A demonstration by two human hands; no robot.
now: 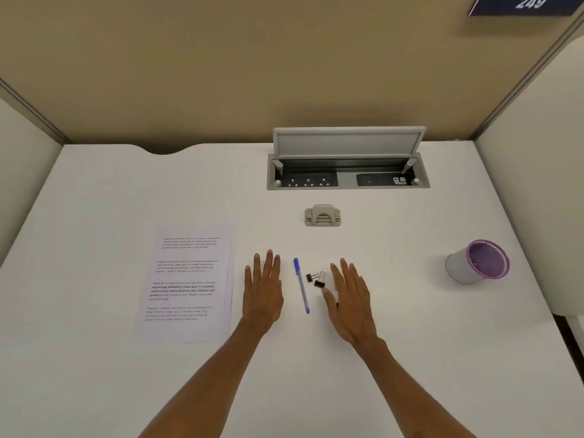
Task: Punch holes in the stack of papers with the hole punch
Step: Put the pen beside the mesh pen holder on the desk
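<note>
The left hand (pixel 264 287) and right hand (pixel 350 300) lay flat and empty on the counter (pixel 426 327). The stack of papers (pixel 189 279) sat just beside the left hand, its long axis running away from the person. The hole punch (pixel 322 215) waited ahead, slightly nearer the right hand.

- Mid-frame you see a blue pen (pixel 301 286) lying flat on the white desk (pixel 410 343), its darker blue end toward the top of the frame.
- Just right of the pen you have two black binder clips (pixel 316 280), lying close together.
- At the right of the frame you find a grey cup (pixel 458 268) with a purple rim and inside, well apart from the rest.
- Upper centre, you see a socket box (pixel 347 187) sunk into the desk, its grey lid (pixel 347 143) raised.
- Behind it stands a tan partition (pixel 221 74); in the upper right corner you can read 249 on a dark sign (pixel 505 7).
</note>
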